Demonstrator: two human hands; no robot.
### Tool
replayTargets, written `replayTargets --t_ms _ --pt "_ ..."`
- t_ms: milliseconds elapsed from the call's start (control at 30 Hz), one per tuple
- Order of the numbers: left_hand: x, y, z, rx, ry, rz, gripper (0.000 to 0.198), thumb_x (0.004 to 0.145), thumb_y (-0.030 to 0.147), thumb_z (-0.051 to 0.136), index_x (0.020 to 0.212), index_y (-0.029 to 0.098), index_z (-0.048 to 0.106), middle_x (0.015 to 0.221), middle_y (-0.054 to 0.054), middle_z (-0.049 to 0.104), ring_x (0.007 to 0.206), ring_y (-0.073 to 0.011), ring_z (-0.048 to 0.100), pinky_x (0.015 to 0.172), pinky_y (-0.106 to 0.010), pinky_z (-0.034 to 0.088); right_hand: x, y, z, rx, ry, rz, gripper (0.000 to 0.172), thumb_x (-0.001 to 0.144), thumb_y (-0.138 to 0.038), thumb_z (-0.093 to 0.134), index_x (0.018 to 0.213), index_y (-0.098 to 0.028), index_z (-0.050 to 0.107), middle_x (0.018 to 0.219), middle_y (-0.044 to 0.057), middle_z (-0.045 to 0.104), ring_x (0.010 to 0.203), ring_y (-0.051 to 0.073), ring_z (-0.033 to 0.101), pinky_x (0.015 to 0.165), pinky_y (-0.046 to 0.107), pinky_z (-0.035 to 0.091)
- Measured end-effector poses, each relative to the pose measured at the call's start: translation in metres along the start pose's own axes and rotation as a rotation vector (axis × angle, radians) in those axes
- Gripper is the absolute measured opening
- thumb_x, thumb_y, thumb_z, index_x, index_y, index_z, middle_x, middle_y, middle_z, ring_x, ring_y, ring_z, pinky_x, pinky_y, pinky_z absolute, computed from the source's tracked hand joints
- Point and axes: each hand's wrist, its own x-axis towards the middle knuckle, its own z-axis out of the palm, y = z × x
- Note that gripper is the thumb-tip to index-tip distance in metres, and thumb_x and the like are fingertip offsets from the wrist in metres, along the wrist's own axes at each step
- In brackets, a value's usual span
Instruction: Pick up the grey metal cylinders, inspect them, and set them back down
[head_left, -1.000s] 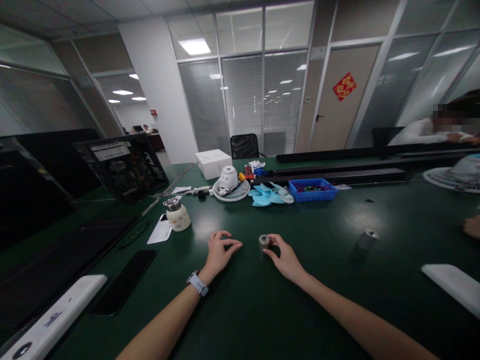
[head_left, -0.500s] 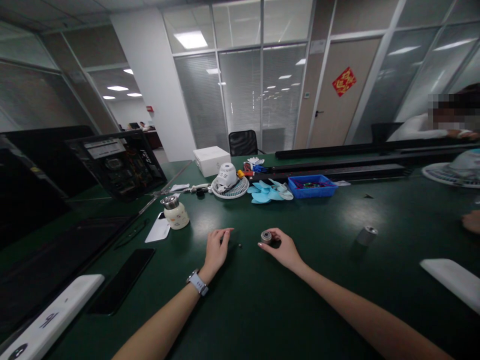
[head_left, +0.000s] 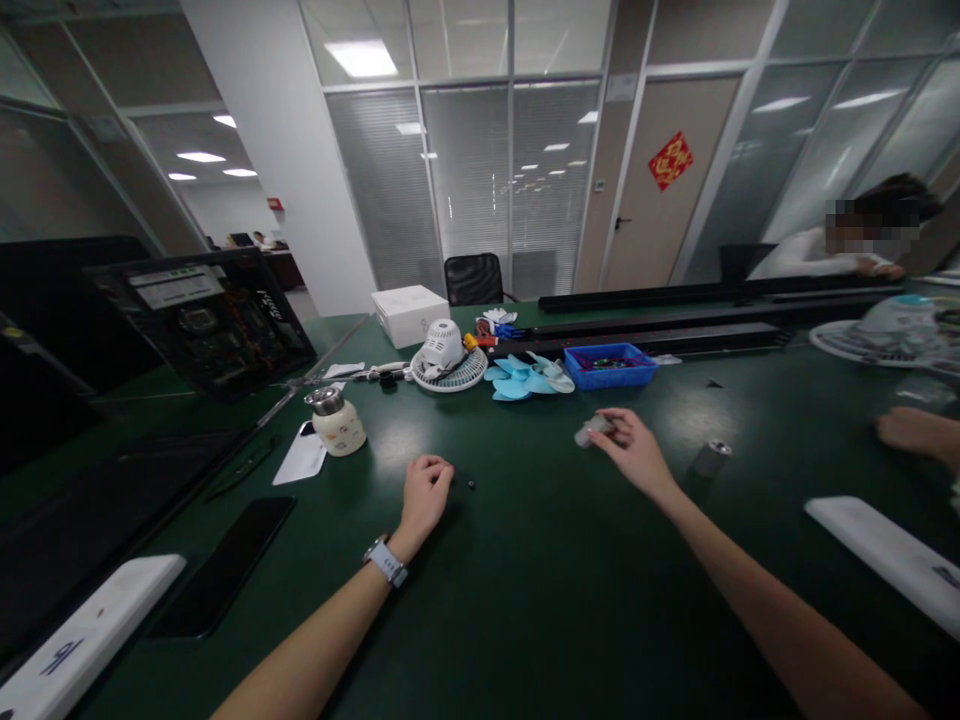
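My right hand (head_left: 634,450) is closed round a short grey metal cylinder (head_left: 591,431), held by fingertips and thumb and tilted; motion smears it. My left hand (head_left: 427,490), with a watch (head_left: 386,562) on its wrist, rests on the table with its fingers curled in. Whatever is inside those fingers, if anything, is hidden. Just right of it lies a tiny round dark part (head_left: 471,484), untouched. Another grey metal cylinder (head_left: 711,458) stands on the table beyond my right wrist.
Blue fan blades (head_left: 517,378), a white fan head (head_left: 444,350) and a blue tray (head_left: 611,368) are at the back. A cream jar (head_left: 337,425) and a black phone (head_left: 225,565) are left. White bars flank both sides. A co-worker's hand (head_left: 911,430) is at far right.
My right hand has moved away and to the right with the metal cylinder, which has tilted. The fingers of my left hand have curled in. The view has turned slightly right.
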Motion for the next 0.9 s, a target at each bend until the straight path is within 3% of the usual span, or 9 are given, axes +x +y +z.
replayTargets --t_ms 100,200,400,533,633,700,733,800,900 --pt "0.000 0.001 0.001 -0.026 0.007 -0.018 0.036 0.083 0.032 0.043 0.055 0.020 0.062 0.094 -0.006 0.065 0.098 -0.0245 0.051 0.090 -0.040 0.042 0.018 0.004 -0.053 -0.398 0.300 -0.048 0.051 0.070 -0.045 0.068 0.111 -0.019 0.054 0.101 0.012 0.068 0.091 0.025 0.066 0.085 0.042 0.050" --pt "0.001 0.000 0.002 -0.052 0.028 -0.038 0.035 0.082 0.028 0.042 0.053 0.020 0.059 0.095 -0.006 0.066 0.099 -0.0255 0.050 0.089 -0.040 0.043 0.027 0.019 -0.094 -0.737 0.434 0.071 0.043 0.074 -0.040 0.061 0.111 -0.017 0.054 0.101 0.014 0.067 0.090 0.027 0.064 0.080 0.041 0.049" --pt "0.002 -0.001 0.003 -0.016 0.034 -0.044 0.034 0.081 0.024 0.044 0.049 0.020 0.055 0.095 -0.006 0.066 0.098 -0.0249 0.051 0.086 -0.039 0.043 0.034 0.055 -0.119 -1.102 0.319 0.243 0.039 0.075 -0.039 0.057 0.105 -0.015 0.058 0.094 0.016 0.067 0.088 0.031 0.063 0.082 0.045 0.043" --pt "0.002 -0.002 0.004 0.053 0.002 0.028 0.040 0.086 0.030 0.041 0.051 0.020 0.057 0.093 -0.006 0.064 0.093 -0.0231 0.052 0.087 -0.039 0.042 0.033 0.054 -0.119 -1.226 0.266 0.276 0.041 0.078 -0.041 0.055 0.109 -0.014 0.059 0.093 0.015 0.068 0.094 0.031 0.061 0.096 0.053 0.031" --pt "0.003 -0.005 0.005 0.077 -0.017 0.057 0.045 0.090 0.037 0.037 0.055 0.020 0.059 0.088 -0.006 0.064 0.090 -0.0218 0.053 0.088 -0.039 0.041 0.025 0.032 -0.098 -1.239 0.372 0.105 0.050 0.079 -0.047 0.055 0.117 -0.013 0.057 0.112 0.020 0.063 0.115 0.035 0.051 0.099 0.057 0.024" --pt "0.003 -0.006 0.005 0.077 -0.018 0.057 0.045 0.092 0.039 0.035 0.059 0.020 0.059 0.086 -0.005 0.064 0.090 -0.0217 0.053 0.089 -0.039 0.040 0.015 0.011 -0.063 -1.143 0.339 -0.114 0.050 0.082 -0.049 0.052 0.120 -0.016 0.056 0.121 0.018 0.059 0.121 0.033 0.045 0.100 0.056 0.024" --pt "0.003 -0.005 0.005 0.075 -0.015 0.055 0.045 0.093 0.039 0.034 0.061 0.020 0.059 0.085 -0.005 0.063 0.090 -0.0217 0.053 0.089 -0.039 0.040 0.008 0.001 -0.039 -1.063 0.257 -0.218 0.047 0.085 -0.049 0.050 0.120 -0.018 0.057 0.121 0.015 0.060 0.119 0.031 0.047 0.100 0.053 0.026" --pt "0.002 -0.004 0.004 0.068 -0.001 0.051 0.043 0.093 0.037 0.032 0.064 0.020 0.059 0.084 -0.005 0.063 0.089 -0.0218 0.054 0.088 -0.039 0.040 -0.007 -0.015 0.014 -0.872 -0.044 -0.375 0.041 0.087 -0.049 0.049 0.116 -0.023 0.061 0.113 0.009 0.064 0.109 0.026 0.054 0.098 0.048 0.032" --pt "0.000 -0.001 0.001 0.040 0.028 0.045 0.037 0.092 0.030 0.031 0.070 0.020 0.059 0.083 -0.005 0.064 0.089 -0.0215 0.054 0.086 -0.038 0.042 -0.027 -0.025 0.087 -0.655 -0.406 -0.417 0.041 0.085 -0.052 0.054 0.116 -0.027 0.065 0.096 0.005 0.067 0.092 0.022 0.059 0.083 0.038 0.042"
